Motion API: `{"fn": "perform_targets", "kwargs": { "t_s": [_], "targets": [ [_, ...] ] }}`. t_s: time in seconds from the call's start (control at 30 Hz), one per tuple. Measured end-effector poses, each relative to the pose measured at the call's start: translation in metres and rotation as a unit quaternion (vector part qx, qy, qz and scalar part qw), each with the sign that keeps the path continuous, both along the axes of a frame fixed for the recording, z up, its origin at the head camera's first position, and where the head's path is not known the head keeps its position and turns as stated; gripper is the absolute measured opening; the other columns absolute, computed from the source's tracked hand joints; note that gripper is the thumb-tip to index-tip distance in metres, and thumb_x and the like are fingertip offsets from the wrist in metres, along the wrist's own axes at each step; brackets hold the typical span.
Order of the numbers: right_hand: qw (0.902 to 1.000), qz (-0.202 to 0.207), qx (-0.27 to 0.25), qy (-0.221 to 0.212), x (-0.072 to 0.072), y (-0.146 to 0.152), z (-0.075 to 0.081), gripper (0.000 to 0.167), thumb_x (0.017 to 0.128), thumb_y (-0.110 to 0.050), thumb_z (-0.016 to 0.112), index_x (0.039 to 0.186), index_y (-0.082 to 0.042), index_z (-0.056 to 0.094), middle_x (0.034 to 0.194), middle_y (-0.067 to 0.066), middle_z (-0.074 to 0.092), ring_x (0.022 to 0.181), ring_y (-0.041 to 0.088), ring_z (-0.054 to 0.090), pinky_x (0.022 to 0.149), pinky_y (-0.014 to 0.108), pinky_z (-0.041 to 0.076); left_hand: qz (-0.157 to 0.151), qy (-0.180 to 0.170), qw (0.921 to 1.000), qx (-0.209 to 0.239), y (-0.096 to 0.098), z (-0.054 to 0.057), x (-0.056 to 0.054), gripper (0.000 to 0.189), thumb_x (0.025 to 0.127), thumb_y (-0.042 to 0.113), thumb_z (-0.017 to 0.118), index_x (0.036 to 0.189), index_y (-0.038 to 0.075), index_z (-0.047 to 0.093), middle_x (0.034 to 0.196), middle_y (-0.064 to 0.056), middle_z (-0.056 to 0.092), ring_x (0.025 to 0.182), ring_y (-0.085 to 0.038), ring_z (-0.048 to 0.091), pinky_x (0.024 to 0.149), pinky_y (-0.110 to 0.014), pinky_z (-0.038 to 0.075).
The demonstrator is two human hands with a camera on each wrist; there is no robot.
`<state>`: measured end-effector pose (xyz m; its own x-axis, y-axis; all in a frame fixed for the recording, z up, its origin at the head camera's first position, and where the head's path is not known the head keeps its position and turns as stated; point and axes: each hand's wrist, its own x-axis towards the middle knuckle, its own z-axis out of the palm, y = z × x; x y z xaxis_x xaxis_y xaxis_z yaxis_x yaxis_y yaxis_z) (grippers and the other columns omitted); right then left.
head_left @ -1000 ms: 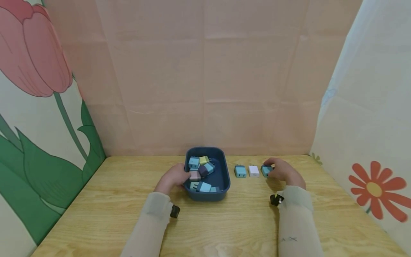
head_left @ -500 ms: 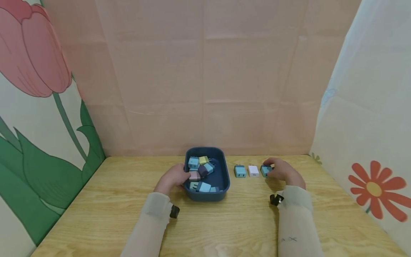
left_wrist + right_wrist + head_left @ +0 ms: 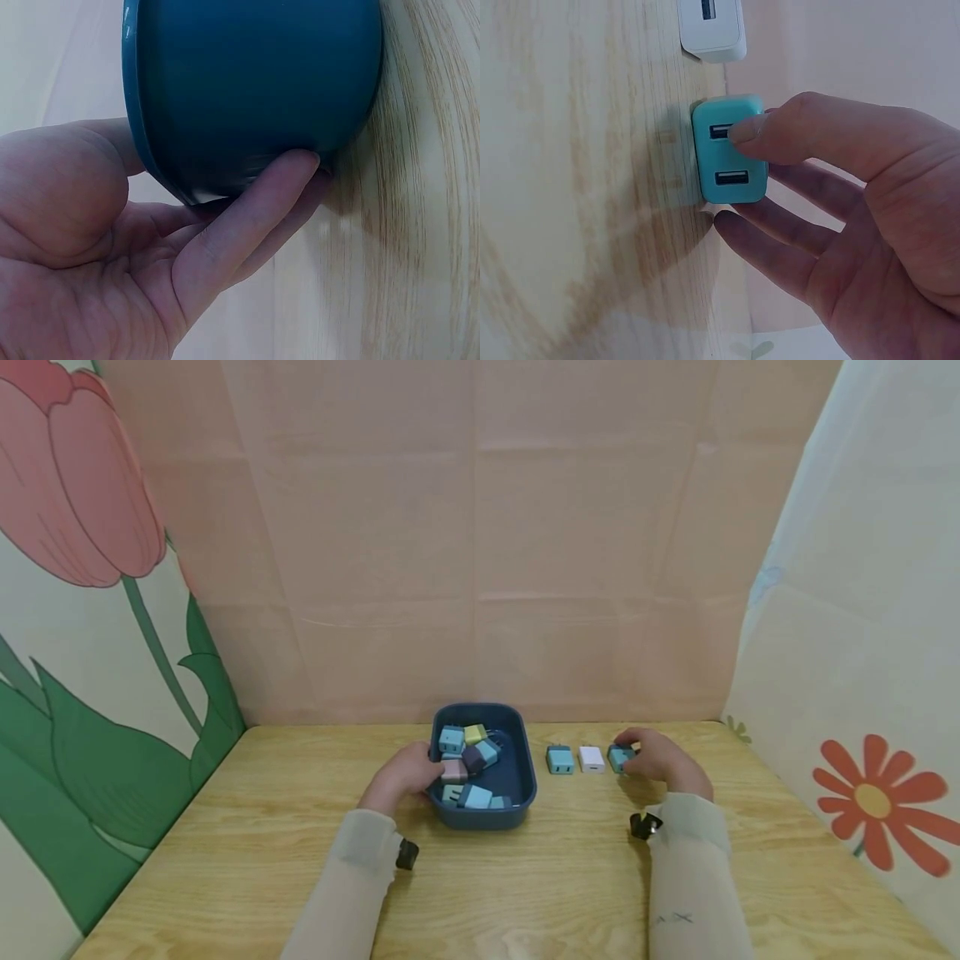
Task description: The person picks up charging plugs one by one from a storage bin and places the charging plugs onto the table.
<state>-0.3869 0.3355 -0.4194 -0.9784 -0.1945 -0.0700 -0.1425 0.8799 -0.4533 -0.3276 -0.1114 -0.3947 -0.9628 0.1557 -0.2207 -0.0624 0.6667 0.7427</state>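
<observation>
My left hand (image 3: 401, 774) grips the left side of a dark blue plastic bin (image 3: 521, 768), thumb over the rim. In the left wrist view its fingers lie along the outer wall of the bin (image 3: 255, 82). Several USB chargers in blue, yellow, pink and dark purple lie jumbled inside. My right hand (image 3: 660, 758) holds a teal two-port USB charger (image 3: 720, 156) standing on the table. Its thumb presses the face by one port; other fingers are behind and beside it. A white charger (image 3: 591, 760) and another teal charger (image 3: 559, 760) stand in a row to its left.
The wooden table (image 3: 510, 893) runs back to a pinkish-tan backdrop (image 3: 480, 568). Printed panels close both sides, with a tulip (image 3: 82, 477) on the left and a red flower (image 3: 873, 802) on the right. The bin stands close to the row of chargers.
</observation>
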Motion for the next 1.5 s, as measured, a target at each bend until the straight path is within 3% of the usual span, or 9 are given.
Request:
{"fn": "perform_targets", "kwargs": {
  "t_s": [0.8, 1.0, 1.13, 1.23, 1.5],
  "targets": [
    [0.9997, -0.015, -0.01, -0.018, 0.003, -0.001, 0.005, 0.055, 0.1, -0.018, 0.074, 0.148, 0.002, 0.058, 0.155, 0.034, 0.054, 0.136, 0.052, 0.057, 0.113, 0.071, 0.047, 0.004, -0.003, 1.0, -0.004, 0.002, 0.0, 0.001, 0.034, 0.112, 0.019, 0.057, 0.137, -0.003, 0.061, 0.119, -0.018, 0.071, 0.091, -0.026, 0.072, 0.08, -0.041, 0.066],
    [0.9998, -0.013, -0.009, -0.011, 0.006, -0.004, 0.018, 0.056, 0.105, -0.023, 0.068, 0.153, 0.002, 0.053, 0.158, 0.035, 0.051, 0.138, 0.056, 0.055, 0.108, 0.069, 0.051, 0.003, -0.005, 1.0, -0.003, 0.001, 0.0, 0.0, 0.033, 0.112, 0.019, 0.057, 0.136, -0.003, 0.062, 0.118, -0.017, 0.071, 0.092, -0.026, 0.072, 0.081, -0.041, 0.066],
    [0.9995, 0.005, -0.024, 0.02, 0.007, -0.01, 0.029, 0.053, 0.104, -0.021, 0.066, 0.149, 0.005, 0.055, 0.156, 0.035, 0.052, 0.138, 0.06, 0.053, 0.108, 0.07, 0.052, 0.001, -0.002, 1.0, -0.004, 0.002, 0.001, 0.0, 0.032, 0.111, 0.019, 0.057, 0.135, -0.003, 0.062, 0.118, -0.018, 0.071, 0.091, -0.026, 0.072, 0.081, -0.041, 0.066],
    [0.9984, 0.023, -0.028, 0.044, 0.008, -0.018, 0.038, 0.05, 0.104, -0.019, 0.065, 0.147, 0.006, 0.057, 0.154, 0.035, 0.054, 0.139, 0.062, 0.052, 0.11, 0.071, 0.051, 0.0, 0.0, 1.0, -0.005, 0.002, 0.001, 0.0, 0.033, 0.112, 0.019, 0.057, 0.136, -0.004, 0.061, 0.118, -0.018, 0.071, 0.091, -0.026, 0.072, 0.081, -0.041, 0.066],
    [0.9969, 0.051, -0.018, 0.056, 0.018, -0.047, 0.066, 0.048, 0.105, -0.018, 0.063, 0.147, 0.004, 0.057, 0.155, 0.032, 0.056, 0.142, 0.059, 0.052, 0.113, 0.071, 0.049, -0.002, 0.004, 1.0, -0.007, 0.001, -0.001, -0.001, 0.033, 0.111, 0.019, 0.057, 0.135, -0.004, 0.062, 0.118, -0.018, 0.072, 0.091, -0.026, 0.072, 0.08, -0.041, 0.066]
  ]
}}
